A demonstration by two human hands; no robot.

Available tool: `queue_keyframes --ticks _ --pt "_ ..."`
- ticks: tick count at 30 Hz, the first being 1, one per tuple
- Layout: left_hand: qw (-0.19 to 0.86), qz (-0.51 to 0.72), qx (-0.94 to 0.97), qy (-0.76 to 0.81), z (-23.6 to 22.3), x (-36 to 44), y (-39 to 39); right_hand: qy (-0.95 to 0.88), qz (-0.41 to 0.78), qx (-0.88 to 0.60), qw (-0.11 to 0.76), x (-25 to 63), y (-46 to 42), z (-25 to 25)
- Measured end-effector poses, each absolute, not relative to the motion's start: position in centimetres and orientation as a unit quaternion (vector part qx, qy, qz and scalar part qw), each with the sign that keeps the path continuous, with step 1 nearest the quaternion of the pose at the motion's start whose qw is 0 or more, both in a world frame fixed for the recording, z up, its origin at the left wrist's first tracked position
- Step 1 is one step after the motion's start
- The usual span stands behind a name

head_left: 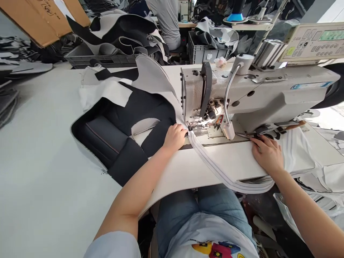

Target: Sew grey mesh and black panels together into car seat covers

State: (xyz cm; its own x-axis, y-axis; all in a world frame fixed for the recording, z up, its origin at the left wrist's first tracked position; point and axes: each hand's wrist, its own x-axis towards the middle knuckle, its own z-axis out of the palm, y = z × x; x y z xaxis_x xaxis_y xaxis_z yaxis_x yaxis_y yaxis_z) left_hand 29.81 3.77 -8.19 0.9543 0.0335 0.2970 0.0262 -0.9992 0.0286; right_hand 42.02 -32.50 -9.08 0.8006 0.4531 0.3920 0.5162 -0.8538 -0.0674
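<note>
My left hand [176, 137] is closed on the edge of a black and grey padded fabric cover [158, 104], just left of the needle area of a sewing machine [193, 89]. A white striped tape [206, 159] runs from beside the presser foot, curves below the table edge and rises toward the right. On the machine bed my right hand [267, 154] has its fingers closed at the black handles of scissors [243, 135], whose blades point left. The palm hides part of the handles. Small orange-handled snips [219, 122] lie behind the lamp head.
A flexible lamp [229, 130] hangs over the machine bed. The control panel [314, 41] sits at upper right. Behind the table [40, 161] are grey crates [103, 61] of fabric pieces, a cardboard box [40, 21] and a seated person [168, 25]. White fabric [295, 150] lies at right.
</note>
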Motion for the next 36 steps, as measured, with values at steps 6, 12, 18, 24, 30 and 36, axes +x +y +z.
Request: queue_keyframes --ticks 6,12,18,24,30,36 --pt "0.019 0.078 0.997 0.011 -6.2 23.6 2.1 -0.278 -0.116 -0.951 0.066 42.9 -34.7 -8.5" --pt "-0.042 -0.026 0.999 0.021 -3.3 19.5 -1.9 -0.312 -0.042 -0.949 0.029 44.7 -36.3 -7.3" --pt "0.271 0.051 0.961 -0.027 -5.3 22.9 1.2 -0.407 -0.037 -0.913 -0.004 40.3 -34.0 -6.7" --pt "0.621 0.139 0.768 0.073 -7.9 24.2 4.2 -0.548 0.017 -0.831 0.094 36.2 -26.7 -6.1" --pt "0.601 0.134 0.783 0.090 -6.4 23.3 3.6 -0.576 0.016 -0.811 0.101 34.5 -19.7 -5.5" --pt "0.587 0.123 0.794 0.101 -5.6 23.2 3.4 -0.592 0.027 -0.802 0.074 34.3 -18.5 -5.2"
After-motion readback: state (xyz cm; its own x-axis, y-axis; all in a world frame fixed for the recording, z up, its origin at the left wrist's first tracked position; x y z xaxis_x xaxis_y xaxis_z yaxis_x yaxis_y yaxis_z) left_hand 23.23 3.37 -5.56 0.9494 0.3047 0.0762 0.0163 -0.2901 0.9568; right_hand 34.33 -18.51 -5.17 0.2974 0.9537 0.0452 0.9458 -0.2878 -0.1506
